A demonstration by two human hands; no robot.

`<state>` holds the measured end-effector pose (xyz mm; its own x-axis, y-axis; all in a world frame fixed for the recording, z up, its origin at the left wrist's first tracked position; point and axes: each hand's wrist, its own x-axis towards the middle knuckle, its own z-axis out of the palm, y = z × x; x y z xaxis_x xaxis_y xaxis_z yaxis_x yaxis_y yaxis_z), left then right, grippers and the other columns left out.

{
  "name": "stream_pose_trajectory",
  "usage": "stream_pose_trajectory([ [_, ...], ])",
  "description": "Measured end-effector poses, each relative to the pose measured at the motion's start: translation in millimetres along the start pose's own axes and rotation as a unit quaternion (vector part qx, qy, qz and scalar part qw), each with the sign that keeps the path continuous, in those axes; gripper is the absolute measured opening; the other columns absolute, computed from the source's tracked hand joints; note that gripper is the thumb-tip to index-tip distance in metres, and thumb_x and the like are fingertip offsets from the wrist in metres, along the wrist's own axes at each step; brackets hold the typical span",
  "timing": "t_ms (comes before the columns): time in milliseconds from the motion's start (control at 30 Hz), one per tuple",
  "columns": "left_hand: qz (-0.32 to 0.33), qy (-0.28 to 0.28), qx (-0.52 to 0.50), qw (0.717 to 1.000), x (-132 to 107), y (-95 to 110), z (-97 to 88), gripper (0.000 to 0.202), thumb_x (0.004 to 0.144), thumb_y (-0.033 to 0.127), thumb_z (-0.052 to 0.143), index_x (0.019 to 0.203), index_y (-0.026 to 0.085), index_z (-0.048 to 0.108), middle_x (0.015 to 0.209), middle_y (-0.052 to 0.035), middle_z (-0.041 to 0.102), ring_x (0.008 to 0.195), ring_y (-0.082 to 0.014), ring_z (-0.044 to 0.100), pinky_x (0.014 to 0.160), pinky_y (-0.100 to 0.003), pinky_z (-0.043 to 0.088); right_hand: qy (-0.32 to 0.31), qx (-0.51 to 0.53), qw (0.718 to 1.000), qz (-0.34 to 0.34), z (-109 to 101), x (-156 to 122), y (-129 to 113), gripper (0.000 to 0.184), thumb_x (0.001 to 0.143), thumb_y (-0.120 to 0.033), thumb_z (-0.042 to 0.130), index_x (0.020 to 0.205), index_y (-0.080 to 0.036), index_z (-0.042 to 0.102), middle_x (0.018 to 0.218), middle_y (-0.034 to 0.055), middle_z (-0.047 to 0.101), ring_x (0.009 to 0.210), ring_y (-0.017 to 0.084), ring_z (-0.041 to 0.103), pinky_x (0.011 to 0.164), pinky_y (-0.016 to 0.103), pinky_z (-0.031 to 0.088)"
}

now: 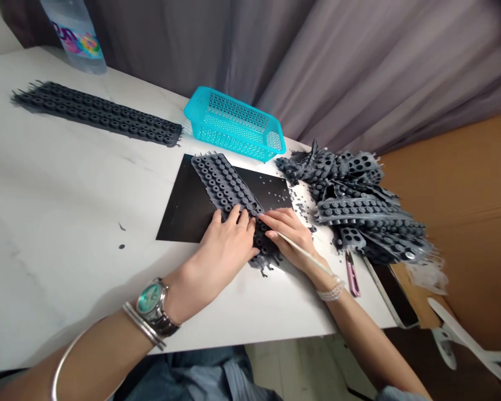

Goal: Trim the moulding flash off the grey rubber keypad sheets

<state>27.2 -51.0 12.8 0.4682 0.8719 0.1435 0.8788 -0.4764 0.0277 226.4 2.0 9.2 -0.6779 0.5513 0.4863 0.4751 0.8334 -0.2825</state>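
Your left hand (225, 248) lies on the grey rubber strip (223, 184), fingers spread and pressing. Your right hand (286, 231) grips a thin pale stick (304, 253), fingers together at the strip's near end. Strip lies slantwise on a black mat (179, 211) on the tabletop (67, 223).

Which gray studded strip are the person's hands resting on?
The strip on the black sheet, under the left hand and right hand; the far strip lies apart.
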Motion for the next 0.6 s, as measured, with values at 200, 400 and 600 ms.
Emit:
stream_pose_trajectory([
  [200, -0.001, 0.009, -0.001, 1.0, -2, 0, 8.3, 0.056, 0.096, 0.043, 0.045, 0.142, 0.01, 0.045, 0.146, -0.0193, 0.046, 0.139, -0.0349, 0.034, 0.108, -0.052, 0.034, 0.048, 0.003, 0.999, 0.005, 2, 0, -3, 0.028, 0.094, -0.017, 0.055, 0.121, -0.022, 0.063, 0.098, 0.0084, 0.069, 0.089, 0.02, 0.065, 0.078, 0.035, 0.058],
  [400, 0.012, 0.007, 0.011, 1.0, -4, -2, 14.7, 0.057, 0.097, 0.044, 0.042, 0.143, 0.009, 0.044, 0.149, -0.0195, 0.043, 0.14, -0.0361, 0.032, 0.108, -0.054, 0.033, 0.009, -0.03, 0.998, -0.053, 3, 1, 0, 0.026, 0.092, -0.012, 0.056, 0.117, -0.019, 0.062, 0.102, 0.0098, 0.071, 0.093, 0.022, 0.063, 0.08, 0.039, 0.059],
  [600, 0.007, 0.006, 0.017, 1.0, -4, 0, 2.9, 0.052, 0.098, 0.043, 0.042, 0.137, 0.01, 0.049, 0.144, -0.0204, 0.048, 0.135, -0.0359, 0.038, 0.103, -0.052, 0.038, -0.021, -0.069, 0.994, -0.088, 4, 0, 3, 0.025, 0.094, -0.013, 0.055, 0.118, -0.019, 0.06, 0.112, 0.0123, 0.069, 0.102, 0.024, 0.061, 0.083, 0.044, 0.059],
])
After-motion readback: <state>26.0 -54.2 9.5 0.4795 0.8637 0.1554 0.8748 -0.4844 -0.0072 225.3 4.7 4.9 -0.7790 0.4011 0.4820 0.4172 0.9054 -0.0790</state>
